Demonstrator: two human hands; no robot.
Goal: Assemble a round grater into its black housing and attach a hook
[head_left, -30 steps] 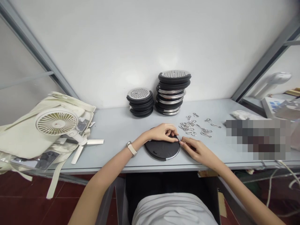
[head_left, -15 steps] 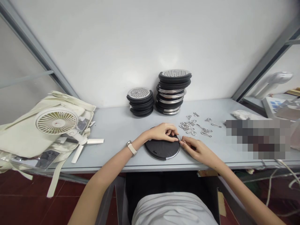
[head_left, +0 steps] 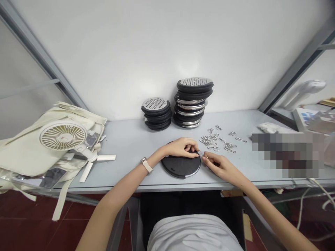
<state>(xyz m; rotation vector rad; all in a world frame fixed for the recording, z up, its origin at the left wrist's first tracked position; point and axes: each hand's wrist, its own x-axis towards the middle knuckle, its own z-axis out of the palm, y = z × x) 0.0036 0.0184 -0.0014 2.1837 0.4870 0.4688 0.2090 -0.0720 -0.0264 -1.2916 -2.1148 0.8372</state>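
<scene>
A round black disc [head_left: 180,166] with a silvery strip along part of its rim lies flat near the table's front edge. Across its far side rests my left hand [head_left: 183,147], its fingers and thumb closed on the disc's right edge. Just right of that edge, my right hand [head_left: 215,163] pinches a small, thin metal hook [head_left: 201,153] whose far end reaches the rim by my left fingertips. My fingers partly cover the hook, so whether it is joined to the disc is unclear. Several loose metal hooks [head_left: 208,140] lie beyond my right hand.
Two stacks of black discs, one short [head_left: 157,116] and one taller [head_left: 193,104], stand near the wall. At left, a white fan [head_left: 63,136] lies on a cream bag [head_left: 28,143]. A white crumpled bag [head_left: 269,128] is at right on the grey table [head_left: 123,139].
My right hand has shifted very slightly right, away from the disc's edge, and more of the thin metal shows between the hands. My left hand and the disc keep their place.
</scene>
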